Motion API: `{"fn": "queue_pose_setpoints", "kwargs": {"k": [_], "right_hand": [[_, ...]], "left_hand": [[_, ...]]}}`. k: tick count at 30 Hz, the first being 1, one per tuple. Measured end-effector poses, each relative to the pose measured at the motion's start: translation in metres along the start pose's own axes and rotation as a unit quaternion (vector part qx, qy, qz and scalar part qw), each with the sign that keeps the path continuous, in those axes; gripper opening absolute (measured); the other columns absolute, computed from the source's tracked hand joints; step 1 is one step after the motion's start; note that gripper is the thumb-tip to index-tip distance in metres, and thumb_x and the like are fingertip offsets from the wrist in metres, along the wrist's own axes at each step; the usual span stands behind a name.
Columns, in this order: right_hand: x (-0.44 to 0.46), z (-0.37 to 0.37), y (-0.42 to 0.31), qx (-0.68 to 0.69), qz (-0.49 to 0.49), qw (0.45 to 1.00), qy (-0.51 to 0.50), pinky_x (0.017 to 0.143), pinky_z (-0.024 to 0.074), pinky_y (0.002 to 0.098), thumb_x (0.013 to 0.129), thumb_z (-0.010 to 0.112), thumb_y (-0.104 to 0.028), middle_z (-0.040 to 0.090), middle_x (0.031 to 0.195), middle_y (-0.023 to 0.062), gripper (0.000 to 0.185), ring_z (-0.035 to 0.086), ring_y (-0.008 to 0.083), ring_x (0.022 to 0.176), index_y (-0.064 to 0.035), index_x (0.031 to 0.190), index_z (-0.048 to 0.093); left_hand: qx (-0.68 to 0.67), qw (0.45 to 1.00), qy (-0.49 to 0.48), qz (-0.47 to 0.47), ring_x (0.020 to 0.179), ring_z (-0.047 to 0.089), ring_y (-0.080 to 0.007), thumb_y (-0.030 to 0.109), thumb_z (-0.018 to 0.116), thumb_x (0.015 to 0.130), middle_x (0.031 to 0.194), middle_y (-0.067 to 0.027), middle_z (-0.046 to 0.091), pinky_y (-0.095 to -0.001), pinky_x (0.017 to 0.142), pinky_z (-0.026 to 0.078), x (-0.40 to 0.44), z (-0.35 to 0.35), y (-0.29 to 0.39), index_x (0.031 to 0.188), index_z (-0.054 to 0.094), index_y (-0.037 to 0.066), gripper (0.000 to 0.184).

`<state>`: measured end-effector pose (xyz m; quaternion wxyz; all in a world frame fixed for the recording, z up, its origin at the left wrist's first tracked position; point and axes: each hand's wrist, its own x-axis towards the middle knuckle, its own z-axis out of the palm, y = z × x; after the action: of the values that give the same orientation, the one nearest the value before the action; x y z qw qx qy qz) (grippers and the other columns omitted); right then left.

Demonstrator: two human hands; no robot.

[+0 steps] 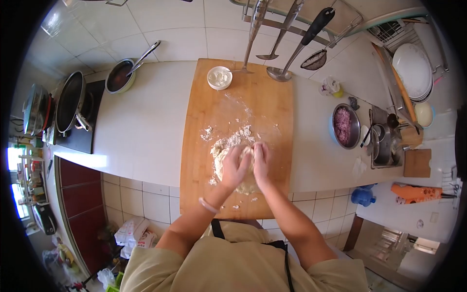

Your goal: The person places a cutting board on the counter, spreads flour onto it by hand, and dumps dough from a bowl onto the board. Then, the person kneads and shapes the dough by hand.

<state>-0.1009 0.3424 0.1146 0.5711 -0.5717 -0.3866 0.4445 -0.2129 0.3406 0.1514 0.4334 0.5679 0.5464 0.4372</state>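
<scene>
A pale, shaggy mass of dough (219,160) lies on a wooden board (199,97), with floury crumbs (243,131) scattered around its far side. My left hand (236,166) is on the dough, its fingers curled over the top. Close beside it, my right hand (261,162) grips the dough's right part, fingers bent and pressed in. The two hands nearly touch at the fingertips. Part of the dough is hidden beneath them.
At the board's far edge stands a small white bowl (220,78) of flour. Ladles (278,73) and a strainer (314,60) hang above. To the right, a metal bowl (346,125) holds purplish chopped food near the sink (389,151). A pan (70,102) and a pot (120,76) stand left.
</scene>
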Motion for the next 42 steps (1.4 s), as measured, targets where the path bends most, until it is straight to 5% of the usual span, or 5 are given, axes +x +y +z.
{"fn": "queue_pose_setpoints", "kwargs": {"k": [8,25,31,36,42], "right_hand": [[-0.051,-0.016,0.001,-0.326,-0.278,0.902,-0.062,0.100,0.0434,0.0497,0.098,0.038,-0.024,0.060,0.124,0.0207,0.039,0.057,0.0402,0.113,0.0013,0.118,0.059],[0.090,0.009,0.048,-0.443,-0.066,0.893,-0.039,0.084,0.0470,0.0486,0.095,0.048,-0.021,0.066,0.090,0.0188,0.027,0.059,0.0403,0.090,-0.0035,0.091,0.067],[0.051,-0.008,0.031,-0.054,0.012,0.994,-0.093,0.078,0.0486,0.0356,0.102,0.044,-0.032,0.069,0.088,0.0114,0.039,0.063,0.0203,0.089,0.0007,0.094,0.064],[0.018,-0.028,0.032,0.085,0.163,0.983,-0.013,0.087,0.0463,0.0354,0.102,0.047,-0.027,0.066,0.103,0.0126,0.032,0.061,0.0222,0.096,0.0018,0.109,0.058],[-0.051,-0.038,0.012,-0.259,-0.240,0.932,-0.077,0.106,0.0351,0.0494,0.101,0.037,-0.028,0.056,0.133,0.0195,0.044,0.050,0.0381,0.124,-0.0004,0.128,0.056]], "left_hand": [[0.133,0.969,0.091,0.188,0.122,0.052,-0.0433,0.026,0.053,0.094,0.126,-0.0241,0.054,-0.0577,0.104,0.038,-0.067,0.021,-0.056,0.116,0.051,0.005,0.031],[0.356,0.932,0.022,-0.069,0.112,0.054,-0.0304,0.033,0.047,0.095,0.116,-0.0134,0.061,-0.0460,0.100,0.035,0.060,0.045,-0.061,0.113,0.058,0.007,0.034],[0.061,0.988,0.047,-0.134,0.117,0.057,-0.0368,0.039,0.039,0.099,0.120,-0.0177,0.062,-0.0506,0.099,0.042,0.075,0.011,-0.057,0.125,0.054,0.008,0.043],[0.404,0.871,-0.244,-0.139,0.100,0.064,-0.0369,0.027,0.044,0.097,0.114,-0.0163,0.065,-0.0464,0.087,0.050,0.042,0.026,0.041,0.111,0.060,0.000,0.035],[0.334,0.924,0.000,0.186,0.115,0.055,-0.0293,0.027,0.051,0.089,0.120,-0.0099,0.061,-0.0446,0.102,0.040,-0.055,0.033,-0.027,0.113,0.064,0.007,0.034]]}}
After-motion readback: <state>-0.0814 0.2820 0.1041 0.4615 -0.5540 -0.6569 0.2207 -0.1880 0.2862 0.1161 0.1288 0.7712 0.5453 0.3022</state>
